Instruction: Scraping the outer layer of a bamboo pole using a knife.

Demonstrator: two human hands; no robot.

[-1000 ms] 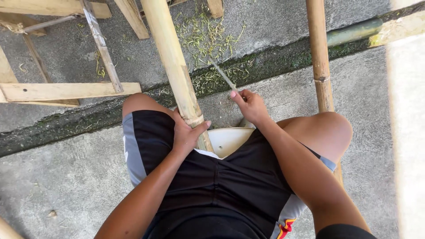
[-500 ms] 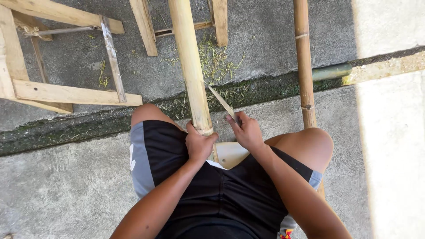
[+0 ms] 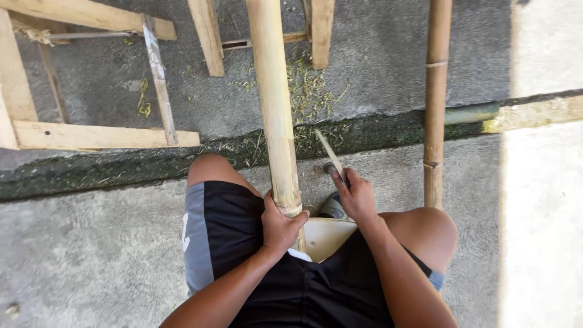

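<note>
I sit with a thick pale bamboo pole (image 3: 274, 103) running away from me between my knees. My left hand (image 3: 280, 228) is wrapped around its near end, just below a node. My right hand (image 3: 357, 195) grips the handle of a knife (image 3: 331, 155), whose thin blade points up and away, a little to the right of the pole and not touching it. A white seat (image 3: 322, 234) shows between my thighs, under the pole's end.
A second, browner bamboo pole (image 3: 435, 103) stands by my right knee. A wooden frame (image 3: 91, 133) of planks lies at the left and top. Green shavings (image 3: 310, 91) litter the concrete beside a dark damp gutter (image 3: 121, 170). Bright sunlit floor lies at the right.
The view has shifted, so pole and hands sit lower and more central. My right hand has drawn the knife down and nearer to the pole's lower end. The left hand keeps its grip.
</note>
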